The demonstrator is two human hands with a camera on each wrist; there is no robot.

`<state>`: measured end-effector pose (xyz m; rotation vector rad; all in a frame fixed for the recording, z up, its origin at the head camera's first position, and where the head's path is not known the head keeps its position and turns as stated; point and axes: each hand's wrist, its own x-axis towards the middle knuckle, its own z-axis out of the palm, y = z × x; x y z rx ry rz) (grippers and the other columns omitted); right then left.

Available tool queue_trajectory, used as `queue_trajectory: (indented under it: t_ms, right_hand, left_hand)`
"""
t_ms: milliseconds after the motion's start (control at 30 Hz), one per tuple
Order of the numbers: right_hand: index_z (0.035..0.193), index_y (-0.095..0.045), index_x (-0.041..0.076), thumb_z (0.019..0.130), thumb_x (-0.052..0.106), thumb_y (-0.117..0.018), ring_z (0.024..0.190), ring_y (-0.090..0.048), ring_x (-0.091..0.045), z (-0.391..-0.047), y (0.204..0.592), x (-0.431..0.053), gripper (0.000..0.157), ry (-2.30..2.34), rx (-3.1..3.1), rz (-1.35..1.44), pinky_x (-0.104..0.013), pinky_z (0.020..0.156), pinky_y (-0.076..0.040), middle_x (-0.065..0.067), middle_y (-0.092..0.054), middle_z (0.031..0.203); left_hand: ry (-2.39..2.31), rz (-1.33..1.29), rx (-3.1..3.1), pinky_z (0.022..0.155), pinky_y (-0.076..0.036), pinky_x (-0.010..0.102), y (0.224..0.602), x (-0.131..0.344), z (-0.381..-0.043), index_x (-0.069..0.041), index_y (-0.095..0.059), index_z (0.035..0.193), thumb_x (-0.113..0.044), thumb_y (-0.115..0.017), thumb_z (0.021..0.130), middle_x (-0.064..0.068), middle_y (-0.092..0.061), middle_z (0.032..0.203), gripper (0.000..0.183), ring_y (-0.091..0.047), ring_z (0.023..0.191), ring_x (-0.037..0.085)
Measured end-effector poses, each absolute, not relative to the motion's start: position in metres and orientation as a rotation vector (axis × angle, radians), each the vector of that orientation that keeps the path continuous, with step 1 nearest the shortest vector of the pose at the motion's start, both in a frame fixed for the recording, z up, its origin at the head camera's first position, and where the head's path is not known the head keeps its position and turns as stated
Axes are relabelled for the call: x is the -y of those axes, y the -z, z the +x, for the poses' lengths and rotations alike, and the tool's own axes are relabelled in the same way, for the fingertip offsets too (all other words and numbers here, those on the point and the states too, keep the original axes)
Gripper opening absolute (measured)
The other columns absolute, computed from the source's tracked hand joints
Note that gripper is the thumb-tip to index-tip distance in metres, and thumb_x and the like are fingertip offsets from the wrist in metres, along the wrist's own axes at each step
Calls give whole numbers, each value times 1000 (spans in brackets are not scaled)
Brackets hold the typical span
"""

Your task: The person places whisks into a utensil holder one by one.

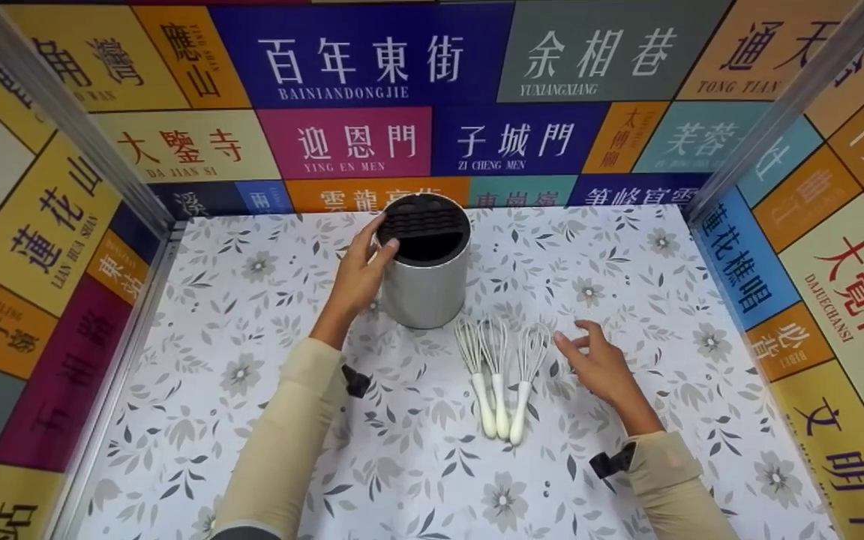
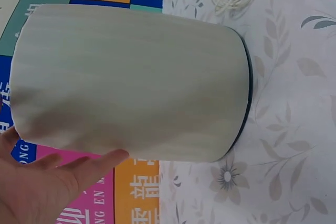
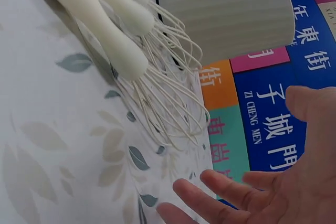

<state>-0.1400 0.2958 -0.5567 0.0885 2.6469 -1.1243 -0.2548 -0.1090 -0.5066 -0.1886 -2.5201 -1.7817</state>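
A grey cylindrical utensil holder [image 1: 424, 292] with a black slotted top stands upright near the back of the table. My left hand [image 1: 361, 274] rests against its left side, fingertips and thumb at the rim. In the left wrist view, the thumb [image 2: 100, 167] lies extended along the holder's wall. Three whisks with cream handles and pale wire loops lie side by side in front of the holder: a left whisk [image 1: 483, 405], a middle whisk [image 1: 500, 405] and a right whisk [image 1: 520, 405]. Just right of their loops hovers my right hand [image 1: 598, 366], fingers spread and holding nothing.
The table [image 1: 252, 457] has a white cloth with grey flowers and leaves. Panels with colourful sign lettering, including a back wall [image 1: 357, 139], enclose it on the left, right and back. Metal posts, one a left post [image 1: 94, 127], stand at the corners.
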Motion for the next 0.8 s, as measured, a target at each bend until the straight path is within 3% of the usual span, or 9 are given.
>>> queue_trajectory:
  t_ms: [267,533,667,800]
  right_hand:
    - [157,-28,6,96,68,-53,104,-70,-33,-131,570,-293,90,1180,-2498,174,-35,74,-60,-23,-58,136]
    - [152,-35,6,94,60,-64,95,-70,-24,-125,581,-290,84,1193,-2447,210,-37,73,-62,-17,-62,125]
    - [145,-40,5,93,54,-69,88,-72,-24,-124,582,-287,77,1209,-2393,236,-38,72,-63,-17,-63,120]
    - [137,-45,3,91,53,-72,78,-74,-24,-125,585,-281,72,1226,-2331,269,-39,69,-63,-17,-63,113]
  left_hand:
    - [1794,-248,2582,126,-29,43,516,110,-258,-29,-31,161,-46,-68,96,4,-30,168,76,-30,154,23]
    - [1846,-224,2554,126,-27,47,522,108,-255,-35,-33,159,-50,-69,94,1,-30,168,76,-32,153,27]
    - [1849,-205,2535,124,-30,52,522,108,-253,-33,-34,159,-48,-69,95,3,-30,168,75,-36,150,36]
    - [1835,-191,2538,123,-30,54,521,108,-254,-34,-34,159,-49,-69,94,1,-30,167,75,-37,149,36]
